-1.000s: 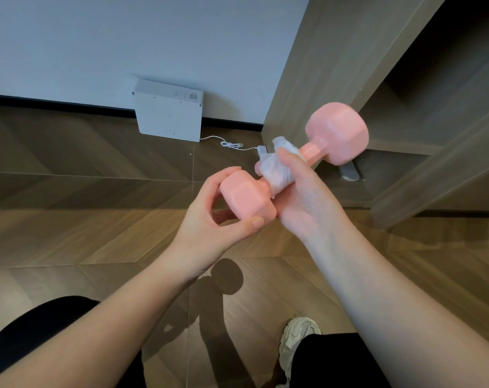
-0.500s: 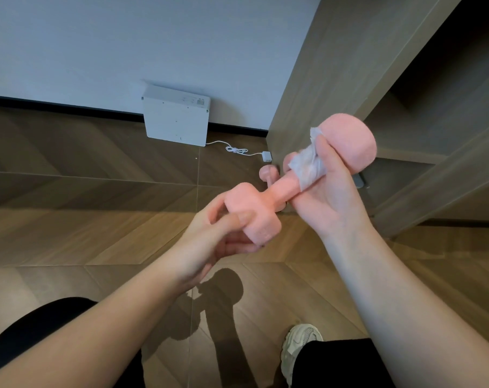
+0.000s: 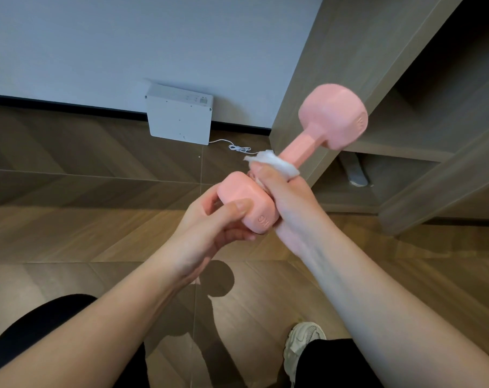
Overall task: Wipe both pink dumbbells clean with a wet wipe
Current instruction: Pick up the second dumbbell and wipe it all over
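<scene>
The pink dumbbell (image 3: pixel 299 148) is held in the air, its long axis running from near left to far right. Its near head is gripped by the left hand (image 3: pixel 209 228). The wet wipe (image 3: pixel 277 161) is clasped around the handle by the right hand (image 3: pixel 285 197), with the far head lying beyond it.

Floor (image 3: pixel 69 191): wood planks in chevron pattern. Landmark: flat white box (image 3: pixel 180 119), standing on the floor and leaning against the pale grey wall (image 3: pixel 125 37).
- Black baseboard (image 3: pixel 55 103) runs along the wall foot, left and right of the box.
- Thin white cable (image 3: pixel 223 141) leaves the box's lower right corner, with a small coiled bundle further right.
- Wooden shelf unit (image 3: pixel 307 79) stands right of the box, with open compartments.
- Grey object (image 3: pixel 355 172) lies under its lowest shelf, identity unclear.
- Pale sneaker (image 3: pixel 302 343) and black trouser leg (image 3: pixel 41 326) are nearer the camera than the box.
</scene>
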The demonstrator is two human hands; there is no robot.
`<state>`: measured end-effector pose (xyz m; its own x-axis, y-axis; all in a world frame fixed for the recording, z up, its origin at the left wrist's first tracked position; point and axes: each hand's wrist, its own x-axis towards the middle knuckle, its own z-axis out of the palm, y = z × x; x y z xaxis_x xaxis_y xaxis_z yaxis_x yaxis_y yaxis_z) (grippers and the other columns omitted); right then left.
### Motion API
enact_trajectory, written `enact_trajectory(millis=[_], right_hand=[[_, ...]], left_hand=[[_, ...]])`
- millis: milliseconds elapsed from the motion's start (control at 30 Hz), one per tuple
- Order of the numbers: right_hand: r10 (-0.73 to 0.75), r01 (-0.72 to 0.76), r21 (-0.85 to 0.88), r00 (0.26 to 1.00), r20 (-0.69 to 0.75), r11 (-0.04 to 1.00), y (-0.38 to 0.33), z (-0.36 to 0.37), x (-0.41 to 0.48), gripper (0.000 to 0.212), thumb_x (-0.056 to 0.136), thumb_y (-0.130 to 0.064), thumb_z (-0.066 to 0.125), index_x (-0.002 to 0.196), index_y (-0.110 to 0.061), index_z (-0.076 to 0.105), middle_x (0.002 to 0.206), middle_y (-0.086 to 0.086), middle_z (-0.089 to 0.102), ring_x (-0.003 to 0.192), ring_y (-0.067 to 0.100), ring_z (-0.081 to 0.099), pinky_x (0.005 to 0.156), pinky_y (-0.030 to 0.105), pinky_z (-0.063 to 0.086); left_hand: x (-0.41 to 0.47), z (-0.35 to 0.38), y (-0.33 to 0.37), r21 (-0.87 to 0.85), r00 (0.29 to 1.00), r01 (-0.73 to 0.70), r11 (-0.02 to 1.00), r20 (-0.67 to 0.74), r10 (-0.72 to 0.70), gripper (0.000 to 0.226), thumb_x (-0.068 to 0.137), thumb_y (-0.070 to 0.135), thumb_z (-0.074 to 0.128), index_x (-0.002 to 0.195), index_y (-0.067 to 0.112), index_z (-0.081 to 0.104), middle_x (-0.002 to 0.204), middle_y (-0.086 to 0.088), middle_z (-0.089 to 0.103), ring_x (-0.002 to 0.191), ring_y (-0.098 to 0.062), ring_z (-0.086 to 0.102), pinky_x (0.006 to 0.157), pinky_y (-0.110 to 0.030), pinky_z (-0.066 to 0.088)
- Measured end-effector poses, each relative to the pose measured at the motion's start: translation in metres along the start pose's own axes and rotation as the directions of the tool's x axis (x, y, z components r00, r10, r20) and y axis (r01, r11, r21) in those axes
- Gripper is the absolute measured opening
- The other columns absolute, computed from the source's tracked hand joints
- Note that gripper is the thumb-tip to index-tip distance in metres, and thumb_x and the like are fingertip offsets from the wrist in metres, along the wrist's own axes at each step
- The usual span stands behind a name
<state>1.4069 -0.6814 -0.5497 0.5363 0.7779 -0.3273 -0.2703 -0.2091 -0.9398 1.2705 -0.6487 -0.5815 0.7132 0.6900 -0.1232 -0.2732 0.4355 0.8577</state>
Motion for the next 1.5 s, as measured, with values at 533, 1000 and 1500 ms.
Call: enact_trajectory(millis=[533, 1000, 1500], right_hand=[[-0.103, 0.158, -0.1, 0.903, 0.416, 0.982, -0.006, -0.012, -0.024, 0.036, 0.08, -0.037, 0.071, 0.109, -0.015, 0.067, 0.081, 0.01, 0.07, 0.045, 0.024, 0.053, 0.054, 0.037, 0.047], [-0.172, 0.205, -0.113, 0.954, 0.247, 0.972, 0.003, -0.008, -0.017, 0.02, 0.09, -0.03, 0.068, 0.106, -0.019, 0.073, 0.088, 0.002, 0.071, 0.069, 0.015, 0.063, 0.052, 0.029, 0.05], [-0.224, 0.285, -0.101, 0.89, 0.397, 0.953, 0.006, -0.003, -0.018, 0.014, 0.086, -0.02, 0.069, 0.096, -0.029, 0.073, 0.082, -0.015, 0.07, 0.085, 0.006, 0.065, 0.067, 0.025, 0.05]], left_hand=[[0.007, -0.001, 0.008, -0.154, 0.905, 0.395, 0.905, 0.236, -0.355, 0.084, 0.093, 0.067, 0.015, 0.108, -0.001, 0.062, 0.069, -0.024, 0.056, 0.04, -0.027, 0.049, 0.037, -0.023, 0.042], [0.002, -0.002, 0.005, -0.031, 0.953, 0.213, 0.976, 0.227, -0.201, 0.08, 0.087, 0.073, 0.025, 0.131, 0.012, 0.052, 0.082, -0.021, 0.059, 0.05, -0.024, 0.054, 0.046, -0.029, 0.05], [0.007, -0.028, 0.002, -0.08, 0.892, 0.365, 0.928, 0.316, -0.324, 0.086, 0.077, 0.082, 0.029, 0.13, 0.022, 0.061, 0.107, -0.021, 0.068, 0.083, -0.032, 0.067, 0.062, -0.037, 0.058]])
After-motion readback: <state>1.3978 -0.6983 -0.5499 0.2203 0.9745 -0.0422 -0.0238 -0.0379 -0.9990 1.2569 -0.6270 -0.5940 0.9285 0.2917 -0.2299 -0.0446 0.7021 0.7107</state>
